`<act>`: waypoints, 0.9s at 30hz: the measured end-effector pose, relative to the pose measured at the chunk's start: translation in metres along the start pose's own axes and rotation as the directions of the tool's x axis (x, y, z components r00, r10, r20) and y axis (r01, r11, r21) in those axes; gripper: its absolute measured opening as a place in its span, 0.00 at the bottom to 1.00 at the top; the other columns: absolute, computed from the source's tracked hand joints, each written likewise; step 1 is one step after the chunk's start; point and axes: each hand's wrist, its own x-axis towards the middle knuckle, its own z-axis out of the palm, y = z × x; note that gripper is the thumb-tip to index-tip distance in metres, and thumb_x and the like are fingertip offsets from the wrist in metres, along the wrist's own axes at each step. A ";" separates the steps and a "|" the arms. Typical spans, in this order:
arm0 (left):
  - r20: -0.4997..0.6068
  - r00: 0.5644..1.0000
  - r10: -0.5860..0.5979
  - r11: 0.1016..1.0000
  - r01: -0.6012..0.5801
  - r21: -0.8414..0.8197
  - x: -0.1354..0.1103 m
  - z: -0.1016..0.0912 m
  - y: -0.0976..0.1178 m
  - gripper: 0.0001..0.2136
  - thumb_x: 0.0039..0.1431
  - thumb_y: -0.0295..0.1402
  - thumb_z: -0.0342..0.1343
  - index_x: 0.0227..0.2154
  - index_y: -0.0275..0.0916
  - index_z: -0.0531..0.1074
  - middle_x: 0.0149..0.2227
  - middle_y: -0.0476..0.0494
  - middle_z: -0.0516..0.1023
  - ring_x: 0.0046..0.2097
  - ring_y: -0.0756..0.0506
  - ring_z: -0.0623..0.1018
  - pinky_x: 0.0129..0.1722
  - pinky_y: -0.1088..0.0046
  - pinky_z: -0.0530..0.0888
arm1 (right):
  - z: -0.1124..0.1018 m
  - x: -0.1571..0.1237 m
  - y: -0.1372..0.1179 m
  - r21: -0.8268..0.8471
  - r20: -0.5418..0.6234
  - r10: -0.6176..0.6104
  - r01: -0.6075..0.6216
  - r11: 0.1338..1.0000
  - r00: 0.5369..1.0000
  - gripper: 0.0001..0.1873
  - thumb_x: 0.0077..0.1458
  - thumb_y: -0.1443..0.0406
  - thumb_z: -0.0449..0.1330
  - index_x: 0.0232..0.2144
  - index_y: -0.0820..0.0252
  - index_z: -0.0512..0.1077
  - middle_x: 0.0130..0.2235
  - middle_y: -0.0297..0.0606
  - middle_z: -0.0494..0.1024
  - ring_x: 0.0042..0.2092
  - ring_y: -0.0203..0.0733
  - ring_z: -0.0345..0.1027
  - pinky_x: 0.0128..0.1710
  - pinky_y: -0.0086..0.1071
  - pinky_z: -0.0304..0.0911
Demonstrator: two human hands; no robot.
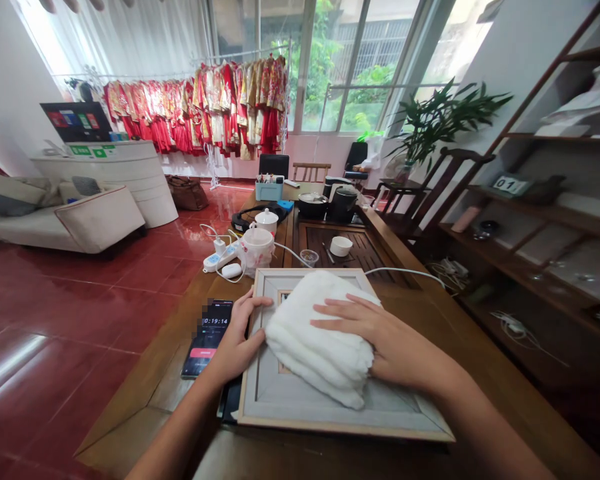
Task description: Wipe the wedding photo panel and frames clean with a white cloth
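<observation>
A folded white towel [320,330] lies on a pale wooden picture frame [330,417] that rests flat on the wooden table [480,360]. My right hand [380,337] lies flat on top of the towel with fingers stretched out, pressing it down. My left hand [237,337] rests on the frame's left edge, fingers apart, thumb touching the towel's side. A phone [207,337] showing a timer lies just left of my left hand.
Beyond the frame stand a white teapot [266,220], a plastic container [257,250], a power strip [220,257], a small bowl [341,245] and dark kettles [330,203] on a tea tray. Shelves fill the right side. Red tiled floor and a sofa [70,217] lie left.
</observation>
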 end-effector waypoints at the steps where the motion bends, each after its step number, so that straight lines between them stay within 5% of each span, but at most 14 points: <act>1: 0.000 1.000 0.005 1.000 -0.005 -0.001 0.000 0.000 -0.001 0.21 0.56 0.25 0.50 0.53 0.44 0.65 0.58 0.43 0.67 0.67 0.37 0.52 0.65 0.50 0.50 | 0.003 0.002 0.000 -0.013 -0.026 0.017 -0.017 1.000 1.000 0.34 0.53 0.67 0.57 0.62 0.40 0.60 0.66 0.31 0.58 0.66 0.46 0.50 0.65 0.52 0.42; 5: -0.002 1.000 0.021 1.000 -0.021 -0.009 0.001 0.000 -0.001 0.20 0.56 0.25 0.50 0.52 0.43 0.65 0.58 0.42 0.67 0.67 0.38 0.53 0.65 0.51 0.50 | 0.006 0.004 0.001 -0.006 -0.078 0.043 -0.044 0.999 0.996 0.37 0.52 0.70 0.56 0.63 0.40 0.58 0.67 0.31 0.56 0.67 0.47 0.48 0.65 0.53 0.41; 13: 0.003 1.000 -0.009 1.000 0.009 -0.004 0.001 0.000 0.003 0.22 0.55 0.25 0.49 0.53 0.44 0.66 0.59 0.43 0.66 0.68 0.36 0.51 0.65 0.48 0.49 | -0.010 -0.007 0.001 0.119 0.054 -0.063 0.056 0.991 0.997 0.31 0.51 0.66 0.61 0.57 0.39 0.67 0.63 0.33 0.65 0.64 0.52 0.55 0.64 0.57 0.42; 21: -0.010 1.000 0.009 1.000 -0.009 0.003 0.000 0.000 0.000 0.20 0.55 0.25 0.50 0.52 0.44 0.66 0.57 0.43 0.68 0.67 0.36 0.54 0.65 0.49 0.52 | 0.006 0.002 -0.001 0.038 -0.075 0.035 -0.032 0.999 0.997 0.36 0.53 0.69 0.56 0.62 0.42 0.60 0.66 0.34 0.58 0.66 0.49 0.50 0.65 0.55 0.40; 27: -0.002 1.000 -0.009 1.000 0.009 -0.001 0.000 -0.001 0.003 0.21 0.54 0.24 0.50 0.52 0.44 0.66 0.58 0.44 0.68 0.68 0.36 0.50 0.65 0.48 0.50 | -0.008 -0.007 -0.001 0.128 0.080 -0.055 0.044 0.991 0.995 0.31 0.52 0.66 0.60 0.58 0.38 0.66 0.63 0.33 0.65 0.64 0.51 0.55 0.65 0.56 0.43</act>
